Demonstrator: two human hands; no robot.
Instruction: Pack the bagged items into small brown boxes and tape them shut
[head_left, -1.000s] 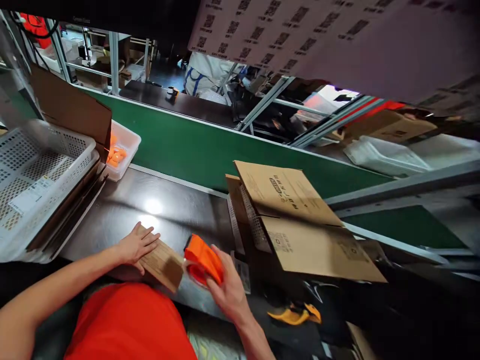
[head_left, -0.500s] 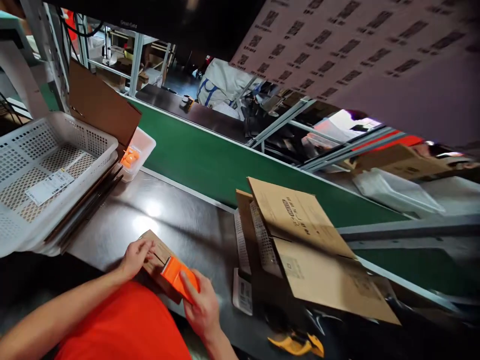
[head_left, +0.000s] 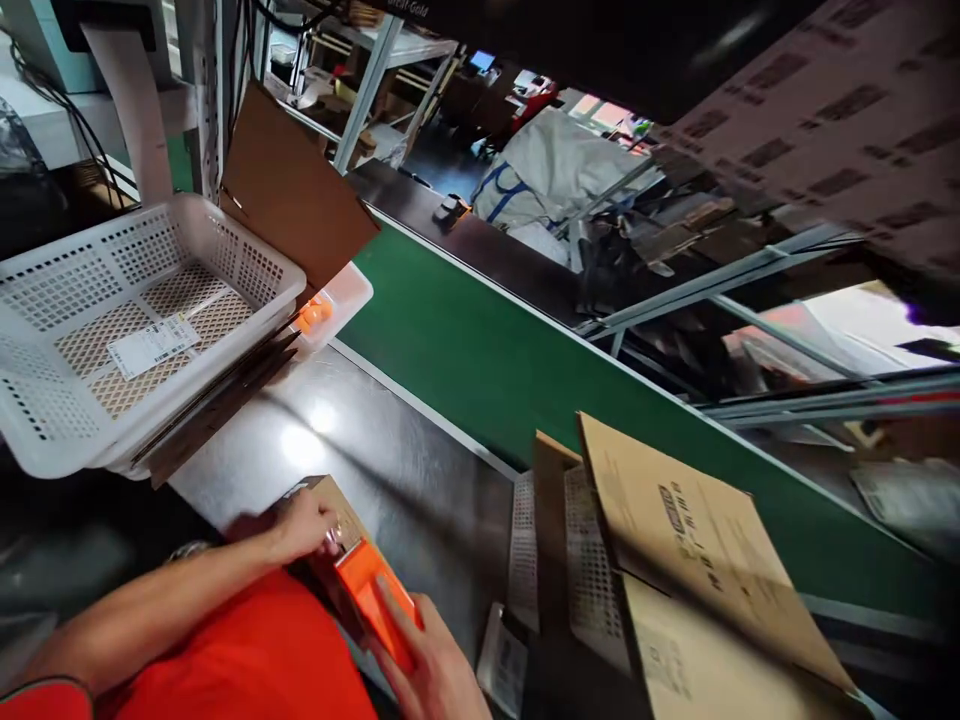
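Observation:
A small brown cardboard box (head_left: 337,500) lies at the near edge of the metal table, partly hidden by my hands. My right hand (head_left: 431,650) grips an orange tape dispenser (head_left: 375,595), whose front end rests at the box top. My left hand (head_left: 306,525) is closed at the box, its fingers curled close to the dispenser's front edge. Something small and shiny shows by those fingertips, too blurred to name.
A white plastic basket (head_left: 45,345) with a label inside stands at left, beside upright cardboard and a translucent bin (head_left: 352,300) of orange items. A green conveyor belt (head_left: 480,350) runs behind the table. Flattened cartons (head_left: 697,540) lean against baskets at right.
The camera view has swung left, shifting the scene rightward. My left fingers have curled in and moved nearer the tape dispenser's front edge. My right hand still holds the dispenser, now tilted more steeply.

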